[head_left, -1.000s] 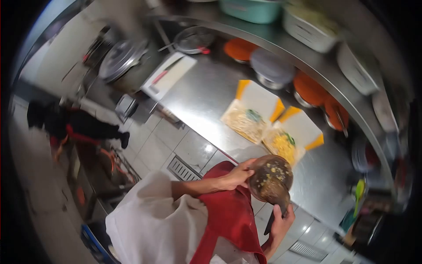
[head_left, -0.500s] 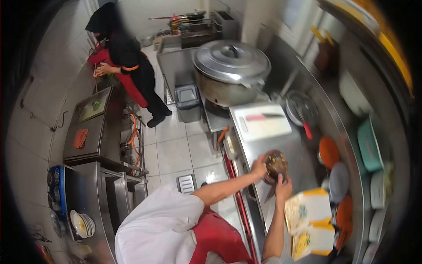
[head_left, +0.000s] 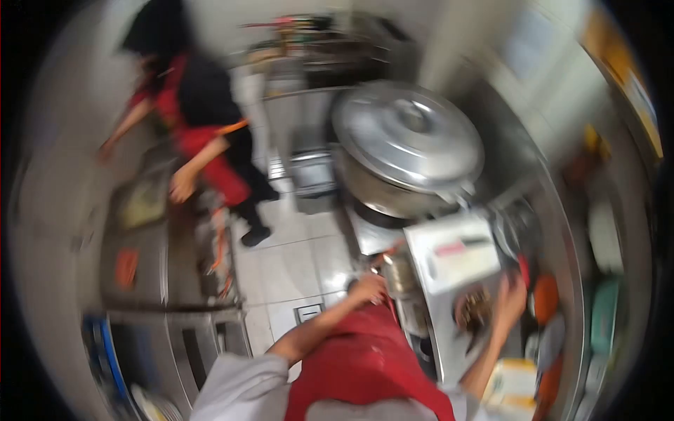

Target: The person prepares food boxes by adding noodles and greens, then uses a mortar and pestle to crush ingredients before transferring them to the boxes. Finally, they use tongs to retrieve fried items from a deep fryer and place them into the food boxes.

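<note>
A dark round bowl (head_left: 473,311) with food bits in it rests on the steel counter (head_left: 449,344), below the white cutting board. To its right is my right hand (head_left: 510,303), fingers apart, beside the bowl and near a red handle; it holds nothing that shows. My left hand (head_left: 369,289) is off the counter's left edge, in front of my red apron (head_left: 358,354), near metal containers (head_left: 401,274). Its fingers are curled, and motion blur hides what they touch. Two food boxes (head_left: 514,379) with yellow edges lie below my right hand.
A large lidded pot (head_left: 409,144) stands ahead. The cutting board (head_left: 456,252) bears a red-handled knife. A co-worker (head_left: 203,105) in black and red stands at the left beside a steel unit (head_left: 144,263). Coloured containers (head_left: 605,316) line the right shelf.
Both hands have let go of the bowl, which now sits on the counter. My left hand moved left off the counter, my right hand rightward. The view shifted, and the co-worker's arms spread apart.
</note>
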### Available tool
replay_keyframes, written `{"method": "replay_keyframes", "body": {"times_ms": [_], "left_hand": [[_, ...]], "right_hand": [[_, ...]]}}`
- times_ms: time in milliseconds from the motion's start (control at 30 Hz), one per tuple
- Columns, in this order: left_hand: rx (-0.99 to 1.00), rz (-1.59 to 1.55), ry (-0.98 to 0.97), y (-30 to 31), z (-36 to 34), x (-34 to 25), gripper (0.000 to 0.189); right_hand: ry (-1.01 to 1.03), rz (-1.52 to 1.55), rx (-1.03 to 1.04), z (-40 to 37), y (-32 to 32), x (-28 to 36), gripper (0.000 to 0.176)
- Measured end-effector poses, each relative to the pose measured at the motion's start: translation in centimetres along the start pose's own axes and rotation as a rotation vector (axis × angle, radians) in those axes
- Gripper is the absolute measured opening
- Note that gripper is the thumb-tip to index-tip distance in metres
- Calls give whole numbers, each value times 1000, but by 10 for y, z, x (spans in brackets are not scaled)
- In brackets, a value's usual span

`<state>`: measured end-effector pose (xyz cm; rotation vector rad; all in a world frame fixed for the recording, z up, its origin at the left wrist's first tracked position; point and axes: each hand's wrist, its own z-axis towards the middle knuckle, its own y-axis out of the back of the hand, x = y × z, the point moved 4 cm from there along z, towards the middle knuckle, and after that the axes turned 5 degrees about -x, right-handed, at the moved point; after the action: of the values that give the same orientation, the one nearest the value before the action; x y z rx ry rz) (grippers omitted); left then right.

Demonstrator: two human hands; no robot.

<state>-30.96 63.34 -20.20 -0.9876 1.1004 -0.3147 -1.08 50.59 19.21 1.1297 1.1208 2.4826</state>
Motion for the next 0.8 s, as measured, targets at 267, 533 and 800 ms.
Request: {"method": "replay_keyframes", "body": {"times_ms": [267, 533, 800], "left_hand": [[-1504, 408, 260, 102, -167, -171, 21], [-1015, 1387, 812, 156, -219, -198, 29], [-1262, 1185, 796, 207, -65, -255, 46]], "right_hand": [[-424, -870, 707, 162, -65, -188, 39], [-632, -752, 667, 177, -41, -134, 56], [-344, -261, 585, 233, -48, 27, 48]]}}
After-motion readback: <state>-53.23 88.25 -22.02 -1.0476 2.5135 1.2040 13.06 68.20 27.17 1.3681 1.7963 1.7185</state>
